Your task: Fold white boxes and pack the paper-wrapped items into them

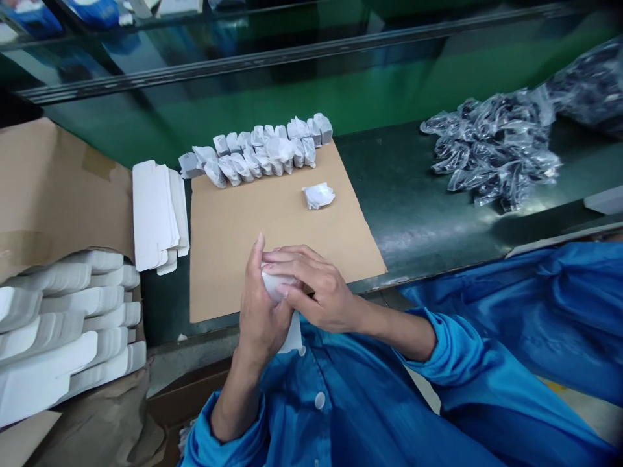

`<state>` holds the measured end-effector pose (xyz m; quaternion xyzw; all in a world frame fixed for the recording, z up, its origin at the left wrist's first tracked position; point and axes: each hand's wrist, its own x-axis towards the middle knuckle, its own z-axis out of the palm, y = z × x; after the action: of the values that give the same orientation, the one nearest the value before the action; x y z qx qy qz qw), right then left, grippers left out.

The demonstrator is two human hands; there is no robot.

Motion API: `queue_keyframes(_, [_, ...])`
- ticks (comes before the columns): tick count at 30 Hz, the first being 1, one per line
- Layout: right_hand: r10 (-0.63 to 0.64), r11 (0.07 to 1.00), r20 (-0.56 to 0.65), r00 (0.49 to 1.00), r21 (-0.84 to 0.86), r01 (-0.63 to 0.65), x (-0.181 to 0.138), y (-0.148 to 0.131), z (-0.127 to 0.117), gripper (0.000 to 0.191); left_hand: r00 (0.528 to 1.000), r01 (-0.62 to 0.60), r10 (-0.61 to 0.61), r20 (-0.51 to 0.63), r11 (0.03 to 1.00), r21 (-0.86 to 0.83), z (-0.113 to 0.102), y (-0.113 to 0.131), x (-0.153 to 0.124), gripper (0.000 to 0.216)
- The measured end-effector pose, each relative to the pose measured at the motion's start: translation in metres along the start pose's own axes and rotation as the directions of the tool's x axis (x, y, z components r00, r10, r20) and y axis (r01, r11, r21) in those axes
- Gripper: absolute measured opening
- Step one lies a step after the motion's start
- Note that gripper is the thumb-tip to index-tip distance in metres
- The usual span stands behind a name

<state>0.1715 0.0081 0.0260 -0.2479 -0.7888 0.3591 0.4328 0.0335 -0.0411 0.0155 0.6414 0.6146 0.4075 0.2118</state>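
White piece (273,285), clasped at the lower middle of the frame, just in front of a blue shirt (341,402). Cupped along its left side by the left hand (260,318), covered from the upper right by the right hand (321,285), with thumb laid against the white surface and fingers bent across the top. Gathered close rather than spread; exact hold of the hidden fingertips impossible to tell. Just below, a flat white flap (292,334), perhaps part of the same piece. Probably light, smooth and thin, likely to crease or dent under a hard squeeze; best held along the sides with flat fingers, not pinched on one face. Stiffness and contents hard to judge with so much hidden. Beyond, a brown cardboard sheet (233,253), and on it, right of centre, a single crumpled white packet (318,196), apart from the rest. At frame left, flat white cartons (153,214) in a loose stack. Farther up, rows of white packets (265,155) set side by side, and, at upper right, clear plastic bags (511,143) in a heap.
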Motion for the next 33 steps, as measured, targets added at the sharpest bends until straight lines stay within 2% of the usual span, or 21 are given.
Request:
queue_keyframes(3, [0.101,0.994,0.005,0.995,0.033,-0.101,0.004,-0.001,-0.013,0.048,0.975,0.116,-0.146,-0.166,0.977,-0.178,0.004,-0.004,0.013,0.069])
queue_keyframes(5, [0.274,0.961,-0.003,0.962,0.028,-0.274,0.003,-0.002,-0.022,0.064,0.9,0.157,-0.31,-0.306,0.886,-0.436,0.008,-0.014,0.028,0.053])
queue_keyframes(6, [0.357,0.933,0.043,0.933,0.019,-0.359,0.001,-0.001,-0.025,0.068,0.853,0.14,-0.385,-0.352,0.819,-0.557,0.01,-0.02,0.035,0.044])
queue_keyframes(8, [0.472,0.877,0.207,0.857,-0.004,-0.481,-0.003,0.006,-0.029,0.064,0.785,0.092,-0.481,-0.39,0.713,-0.695,0.013,-0.035,0.048,0.034])
queue_keyframes(10, [0.514,0.84,0.309,0.8,0.007,-0.542,-0.005,0.02,-0.032,0.049,0.774,0.103,-0.488,-0.404,0.726,-0.68,0.012,-0.047,0.053,0.036])
queue_keyframes(11, [0.517,0.833,0.314,0.796,0.028,-0.552,-0.004,0.028,-0.035,0.042,0.79,0.118,-0.44,-0.427,0.792,-0.598,0.01,-0.051,0.053,0.042])
queue_keyframes(12, [0.512,0.833,0.316,0.799,0.044,-0.552,-0.001,0.037,-0.038,0.035,0.823,0.12,-0.345,-0.451,0.882,-0.455,0.007,-0.052,0.051,0.052])
queue_keyframes(13, [0.497,0.839,0.34,0.798,0.046,-0.542,0.004,0.045,-0.043,0.029,0.874,0.086,-0.197,-0.445,0.963,-0.256,0.002,-0.053,0.049,0.064])
queue_keyframes(14, [0.469,0.853,0.395,0.79,0.031,-0.521,0.01,0.052,-0.049,0.025,0.93,0.013,-0.024,-0.367,0.999,-0.033,-0.002,-0.051,0.047,0.075])
queue_keyframes(15, [0.435,0.873,0.46,0.774,-0.005,-0.487,0.016,0.057,-0.056,0.023,0.968,-0.098,0.134,-0.214,0.981,0.168,-0.006,-0.049,0.045,0.083])
queue_keyframes(16, [0.413,0.895,0.501,0.76,-0.069,-0.441,0.022,0.06,-0.062,0.023,0.969,-0.231,0.246,-0.009,0.923,0.308,-0.009,-0.046,0.044,0.086])
queue_keyframes(17, [0.413,0.908,0.493,0.766,-0.158,-0.388,0.026,0.061,-0.068,0.024,0.933,-0.356,0.301,0.198,0.854,0.379,-0.011,-0.043,0.044,0.083])
queue_keyframes(18, [0.427,0.902,0.431,0.795,-0.267,-0.34,0.029,0.06,-0.072,0.026,0.882,-0.445,0.309,0.356,0.794,0.413,-0.011,-0.04,0.045,0.074])
queue_keyframes(19, [0.44,0.871,0.327,0.836,-0.381,-0.309,0.029,0.057,-0.074,0.028,0.844,-0.495,0.29,0.452,0.745,0.447,-0.01,-0.037,0.046,0.064])
queue_keyframes(20, [0.44,0.825,0.215,0.872,-0.48,-0.298,0.027,0.053,-0.076,0.029,0.828,-0.516,0.262,0.495,0.702,0.491,-0.008,-0.034,0.047,0.055])
queue_keyframes(22, [0.414,0.746,0.076,0.907,-0.6,-0.29,0.015,0.047,-0.072,0.026,0.838,-0.514,0.218,0.501,0.624,0.588,-0.003,-0.03,0.049,0.047])
queue_keyframes(25, [0.331,0.677,0.077,0.941,-0.714,-0.18,-0.013,0.043,-0.053,0.018,0.844,-0.512,0.177,0.507,0.552,0.659,0.002,-0.023,0.047,0.048])
queue_keyframes(27, [0.226,0.6,0.071,0.971,-0.796,-0.081,-0.031,0.045,-0.035,0.015,0.847,-0.507,0.162,0.507,0.534,0.676,0.003,-0.018,0.044,0.051])
queue_keyframes(30, [0.08,0.49,0.061,0.995,-0.872,0.014,-0.049,0.044,-0.015,0.025,0.808,-0.56,0.183,0.56,0.535,0.633,0.004,-0.015,0.04,0.054])
queue_keyframes(31, [0.058,0.482,0.059,0.997,-0.876,0.024,-0.05,0.043,-0.015,0.026,0.786,-0.586,0.196,0.586,0.539,0.605,0.004,-0.015,0.04,0.056])
queue_keyframes(33, [0.069,0.555,0.084,0.994,-0.831,0.032,-0.044,0.042,-0.026,0.027,0.755,-0.618,0.22,0.618,0.554,0.558,0.004,-0.018,0.041,0.059])
